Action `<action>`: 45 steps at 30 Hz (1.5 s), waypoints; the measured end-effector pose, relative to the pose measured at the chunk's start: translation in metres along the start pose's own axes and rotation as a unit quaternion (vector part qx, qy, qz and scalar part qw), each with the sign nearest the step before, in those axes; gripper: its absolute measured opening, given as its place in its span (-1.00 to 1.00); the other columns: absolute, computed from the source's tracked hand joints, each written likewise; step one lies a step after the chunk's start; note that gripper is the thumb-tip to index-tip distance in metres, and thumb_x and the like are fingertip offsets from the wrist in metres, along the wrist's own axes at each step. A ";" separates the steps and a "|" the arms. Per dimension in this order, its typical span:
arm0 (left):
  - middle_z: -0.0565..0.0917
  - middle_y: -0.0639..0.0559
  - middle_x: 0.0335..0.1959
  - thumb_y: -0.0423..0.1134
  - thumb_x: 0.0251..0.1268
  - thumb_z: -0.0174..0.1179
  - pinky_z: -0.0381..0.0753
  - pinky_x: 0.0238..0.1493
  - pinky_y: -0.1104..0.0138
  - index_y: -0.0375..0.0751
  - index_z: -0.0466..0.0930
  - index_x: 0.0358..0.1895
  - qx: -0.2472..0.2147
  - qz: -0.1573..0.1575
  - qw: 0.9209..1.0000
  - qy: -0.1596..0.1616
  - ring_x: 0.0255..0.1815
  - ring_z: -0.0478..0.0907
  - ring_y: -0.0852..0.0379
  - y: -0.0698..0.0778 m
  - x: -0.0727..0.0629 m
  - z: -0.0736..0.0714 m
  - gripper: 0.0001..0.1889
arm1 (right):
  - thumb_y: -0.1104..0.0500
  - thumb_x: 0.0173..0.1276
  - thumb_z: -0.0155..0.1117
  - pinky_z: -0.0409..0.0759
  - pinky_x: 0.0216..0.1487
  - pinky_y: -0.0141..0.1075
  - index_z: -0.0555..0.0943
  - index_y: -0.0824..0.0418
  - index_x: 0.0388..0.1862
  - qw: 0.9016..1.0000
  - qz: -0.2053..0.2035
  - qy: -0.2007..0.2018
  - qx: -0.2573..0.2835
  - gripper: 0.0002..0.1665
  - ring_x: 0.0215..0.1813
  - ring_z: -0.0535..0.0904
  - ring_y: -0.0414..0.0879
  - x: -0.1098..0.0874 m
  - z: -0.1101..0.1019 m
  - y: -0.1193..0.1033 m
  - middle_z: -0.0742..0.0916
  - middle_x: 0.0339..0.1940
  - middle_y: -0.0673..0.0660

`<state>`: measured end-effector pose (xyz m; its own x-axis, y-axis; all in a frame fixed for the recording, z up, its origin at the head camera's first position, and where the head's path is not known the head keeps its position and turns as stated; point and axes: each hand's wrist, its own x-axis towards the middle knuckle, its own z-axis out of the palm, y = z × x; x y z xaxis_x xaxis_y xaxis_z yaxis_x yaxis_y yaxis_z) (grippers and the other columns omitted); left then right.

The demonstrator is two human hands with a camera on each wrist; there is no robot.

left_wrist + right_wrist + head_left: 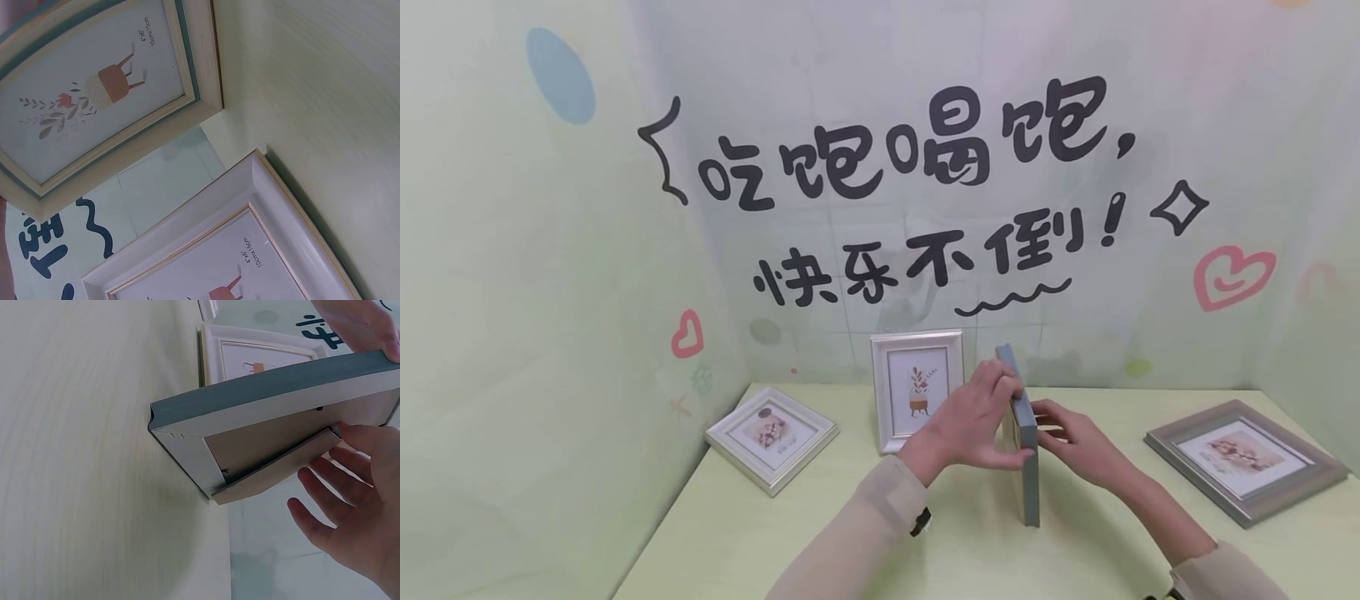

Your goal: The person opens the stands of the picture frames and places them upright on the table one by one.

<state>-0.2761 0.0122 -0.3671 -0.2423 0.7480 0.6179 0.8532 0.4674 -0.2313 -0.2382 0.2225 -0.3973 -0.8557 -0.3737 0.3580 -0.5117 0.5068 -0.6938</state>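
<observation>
A picture frame [1028, 450] with blue-grey edges stands upright on the table, seen almost edge-on in the head view. My left hand [973, 417] grips its side, thumb low and fingers higher up. In the left wrist view the front of this frame [206, 62] shows a cream border and a potted-plant print. Behind it, my right hand [1086, 446] is at the back; in the right wrist view the thumb and index finger pinch the brown fold-out stand [275, 469], which is swung partly away from the backboard. The other fingers of that hand are spread.
A white picture frame [880, 400] stands upright just left of the held one. At the far left lies a smaller silver-white frame [808, 454], and at the right a grey-brown frame [1247, 512]. A printed backdrop [820, 350] rises behind the pale green table [760, 542].
</observation>
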 end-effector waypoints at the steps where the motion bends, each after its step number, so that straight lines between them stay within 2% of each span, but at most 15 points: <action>1: 0.33 -0.03 0.02 0.28 -0.13 0.38 0.47 -0.12 0.54 -0.13 0.23 0.04 0.002 0.000 1.000 0.002 0.04 0.29 0.11 0.000 0.000 0.000 -0.21 | 0.33 0.44 0.18 0.70 0.07 -0.08 0.52 0.37 0.17 1.000 -0.001 0.005 -0.008 -0.65 0.13 0.64 0.26 0.001 0.001 0.001 0.69 0.09 0.35; 6: 0.34 -0.03 0.01 0.29 -0.14 0.38 0.47 -0.17 0.54 -0.12 0.24 0.03 0.004 0.000 1.000 0.007 0.03 0.29 0.11 0.000 0.000 -0.001 -0.21 | 0.38 0.38 0.22 0.71 0.01 -0.04 0.56 0.36 0.04 0.999 -0.001 0.019 -0.042 -0.74 0.04 0.70 0.25 0.006 0.002 0.000 0.72 0.00 0.33; 11: 0.34 -0.02 -0.01 0.29 -0.15 0.38 0.46 -0.19 0.54 -0.11 0.24 0.03 0.001 -0.005 1.000 0.002 0.03 0.29 0.11 0.000 0.000 -0.002 -0.21 | 0.38 0.35 0.26 0.72 -0.05 -0.04 0.59 0.34 0.00 0.998 0.006 0.022 -0.060 -0.75 -0.08 0.73 0.14 0.007 0.000 -0.003 0.74 -0.03 0.29; 14: 0.33 -0.02 -0.01 0.29 -0.14 0.38 0.46 -0.19 0.55 -0.11 0.23 0.04 0.003 -0.007 1.000 0.000 0.03 0.28 0.11 0.000 0.000 -0.002 -0.21 | 0.37 0.32 0.30 0.73 -0.10 -0.09 0.60 0.35 0.00 0.997 0.009 0.028 -0.078 -0.73 -0.19 0.72 -0.01 0.007 -0.001 -0.002 0.74 -0.08 0.26; 17: 0.33 -0.01 -0.01 0.29 -0.13 0.37 0.45 -0.18 0.54 -0.10 0.23 0.04 0.003 -0.009 1.000 -0.002 0.03 0.28 0.12 0.000 0.000 -0.003 -0.21 | 0.37 0.29 0.33 0.67 -0.23 -0.28 0.61 0.34 -0.01 0.995 0.009 0.036 -0.095 -0.71 -0.33 0.59 -0.22 0.008 -0.002 -0.001 0.73 -0.16 0.17; 20: 0.33 -0.01 -0.02 0.29 -0.13 0.38 0.43 -0.20 0.54 -0.09 0.24 0.04 0.002 -0.011 1.000 -0.005 0.02 0.27 0.12 0.001 0.000 -0.004 -0.22 | 0.35 0.27 0.37 0.47 -0.37 -0.40 0.63 0.31 -0.05 0.994 -0.003 0.042 -0.105 -0.74 -0.41 0.41 -0.33 0.008 -0.003 0.001 0.69 -0.20 0.12; 23: 0.33 -0.01 -0.02 0.29 -0.13 0.38 0.42 -0.22 0.55 -0.09 0.25 0.05 0.001 -0.014 1.000 -0.008 0.01 0.27 0.13 0.001 0.000 -0.004 -0.22 | 0.33 0.27 0.37 0.38 -0.42 -0.42 0.65 0.28 -0.12 0.993 -0.019 0.043 -0.111 -0.81 -0.41 0.33 -0.34 0.009 -0.003 0.002 0.67 -0.19 0.13; 28: 0.33 -0.01 -0.01 0.29 -0.11 0.37 0.41 -0.25 0.56 -0.09 0.26 0.06 -0.005 -0.017 1.000 -0.012 0.02 0.27 0.13 0.002 0.000 -0.005 -0.23 | 0.32 0.27 0.36 0.37 -0.44 -0.41 0.66 0.28 -0.20 0.993 -0.032 0.036 -0.112 -0.87 -0.41 0.32 -0.33 0.011 -0.004 0.003 0.66 -0.20 0.15; 33: 0.32 -0.02 0.01 0.28 -0.10 0.38 0.43 -0.21 0.54 -0.09 0.26 0.08 -0.010 -0.021 1.000 -0.021 0.03 0.27 0.12 0.000 -0.001 -0.005 -0.22 | 0.33 0.29 0.33 0.44 -0.40 -0.41 0.66 0.30 -0.14 0.993 -0.049 0.036 -0.105 -0.84 -0.36 0.36 -0.31 0.011 -0.004 0.003 0.68 -0.17 0.16; 40: 0.31 -0.03 0.02 0.25 -0.07 0.39 0.45 -0.19 0.51 -0.09 0.24 0.10 -0.028 -0.021 0.999 -0.026 0.06 0.26 0.11 0.000 0.000 -0.006 -0.23 | 0.31 0.32 0.30 0.49 -0.34 -0.41 0.62 0.30 -0.03 0.994 -0.019 0.027 -0.100 -0.76 -0.31 0.41 -0.32 0.009 -0.002 0.007 0.72 -0.20 0.10; 45: 0.30 -0.03 0.02 0.25 -0.09 0.40 0.46 -0.19 0.51 -0.09 0.24 0.09 -0.031 -0.023 0.999 -0.025 0.05 0.26 0.11 0.000 0.000 -0.007 -0.22 | 0.27 0.33 0.30 0.49 -0.29 -0.40 0.61 0.24 -0.02 0.993 -0.019 0.032 -0.108 -0.75 -0.25 0.46 -0.27 0.007 -0.001 0.009 0.74 -0.12 0.12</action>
<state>-0.2729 0.0089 -0.3624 -0.3030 0.7496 0.5885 0.8676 0.4724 -0.1550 -0.2492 0.2248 -0.4004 -0.8350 -0.3499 0.4247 -0.5428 0.6509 -0.5308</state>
